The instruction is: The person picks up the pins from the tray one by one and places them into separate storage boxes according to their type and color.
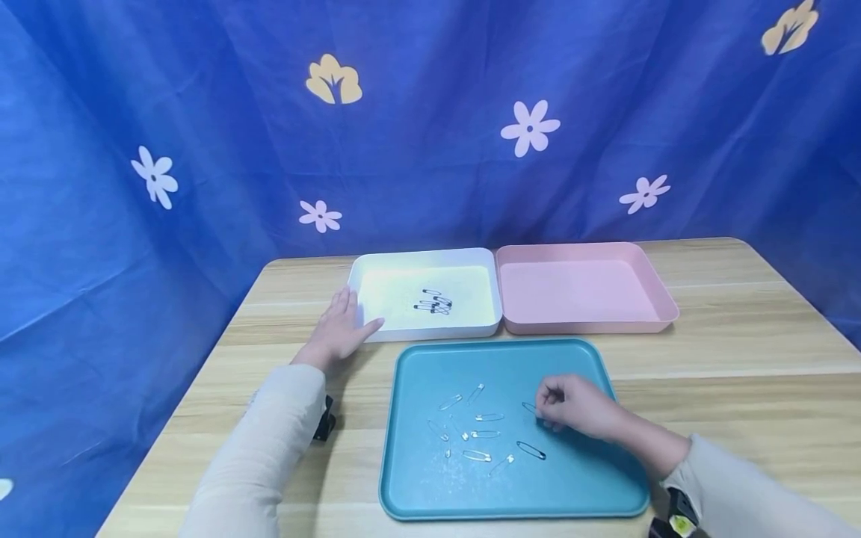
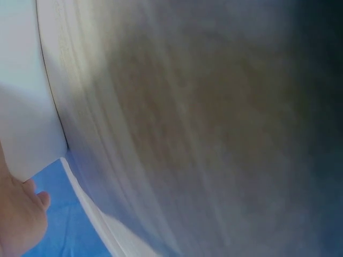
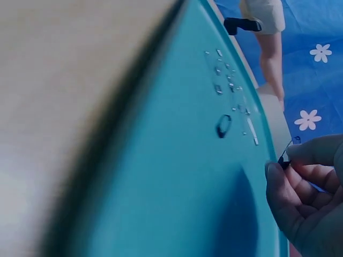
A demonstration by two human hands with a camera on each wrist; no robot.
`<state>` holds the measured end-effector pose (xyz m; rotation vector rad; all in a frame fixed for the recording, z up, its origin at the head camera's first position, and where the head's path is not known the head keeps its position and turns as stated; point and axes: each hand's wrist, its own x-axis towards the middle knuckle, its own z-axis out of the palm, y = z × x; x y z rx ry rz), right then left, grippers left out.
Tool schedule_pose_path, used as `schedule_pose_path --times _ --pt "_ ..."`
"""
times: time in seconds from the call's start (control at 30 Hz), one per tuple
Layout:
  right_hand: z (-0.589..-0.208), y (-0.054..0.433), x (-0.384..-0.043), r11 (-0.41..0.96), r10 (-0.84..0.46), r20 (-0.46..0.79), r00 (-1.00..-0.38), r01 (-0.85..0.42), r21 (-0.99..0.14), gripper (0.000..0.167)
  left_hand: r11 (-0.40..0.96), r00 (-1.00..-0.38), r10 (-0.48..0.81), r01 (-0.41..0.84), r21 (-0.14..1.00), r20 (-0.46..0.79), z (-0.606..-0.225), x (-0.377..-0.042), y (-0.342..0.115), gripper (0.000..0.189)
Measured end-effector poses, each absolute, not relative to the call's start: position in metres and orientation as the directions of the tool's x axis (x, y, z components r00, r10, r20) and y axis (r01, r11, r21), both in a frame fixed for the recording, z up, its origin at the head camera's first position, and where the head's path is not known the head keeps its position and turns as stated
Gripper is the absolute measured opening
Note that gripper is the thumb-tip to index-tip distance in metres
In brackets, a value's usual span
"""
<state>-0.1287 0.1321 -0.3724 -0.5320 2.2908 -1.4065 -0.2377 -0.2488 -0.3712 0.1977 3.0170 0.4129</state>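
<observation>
My right hand [image 1: 577,406] is over the right part of the blue tray [image 1: 572,478], pinching a black safety pin [image 3: 282,158] between thumb and index finger. Another black safety pin [image 1: 531,450] lies on the tray, with several silver safety pins [image 1: 477,455] to its left. At the left end of the white tray [image 1: 437,334], my left hand [image 1: 339,329] rests on the rim, thumb spread toward the front wall and fingers along the side. Several black safety pins [image 1: 440,302] lie together inside the white tray. The left wrist view shows only part of the left hand [image 2: 21,214].
To the right of the white tray stands a pink tray [image 1: 585,327], side by side with it behind the blue tray. All three are on a wooden table [image 1: 740,359]. A blue curtain with flowers [image 1: 430,149] hangs behind the table's back edge.
</observation>
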Motion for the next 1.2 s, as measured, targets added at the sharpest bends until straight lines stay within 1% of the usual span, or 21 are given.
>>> schedule_pose_path --times 0.23,0.53,0.73,0.93,1.0,1.13,1.2 --pt "-0.369 0.119 -0.148 0.4 -0.501 -0.077 -0.862 -0.151 -0.904 0.004 0.948 -0.986 0.15 0.123 0.293 -0.073 -0.373 -0.239 -0.249 0.091" --pt "-0.358 0.09 -0.177 0.328 -0.439 -0.032 -0.898 -0.127 -0.936 0.008 0.951 -0.987 0.141 0.114 0.288 -0.075 -0.37 -0.237 -0.248 0.089" --pt "-0.351 0.072 -0.198 0.323 -0.407 -0.008 -0.913 -0.136 -0.937 0.012 0.953 -0.986 0.138 0.107 0.283 -0.094 -0.369 -0.237 -0.247 0.09" --pt "-0.348 0.058 -0.221 0.342 -0.325 -0.03 -0.945 -0.088 -0.936 0.013 0.956 -0.986 0.132 0.099 0.278 -0.102 -0.367 -0.235 -0.245 0.087" --pt "-0.349 0.053 -0.229 0.33 -0.3 -0.036 -0.953 -0.068 -0.942 0.014 0.957 -0.986 0.128 0.095 0.275 -0.105 -0.366 -0.235 -0.245 0.087" --pt "-0.35 0.042 -0.239 0.313 -0.274 -0.004 -0.962 -0.086 -0.946 0.011 0.957 -0.987 0.125 0.092 0.274 -0.105 -0.366 -0.234 -0.245 0.086" --pt "-0.35 0.036 -0.243 0.299 -0.272 -0.006 -0.962 -0.078 -0.951 0.01 0.959 -0.987 0.123 0.091 0.27 -0.103 -0.366 -0.234 -0.245 0.087"
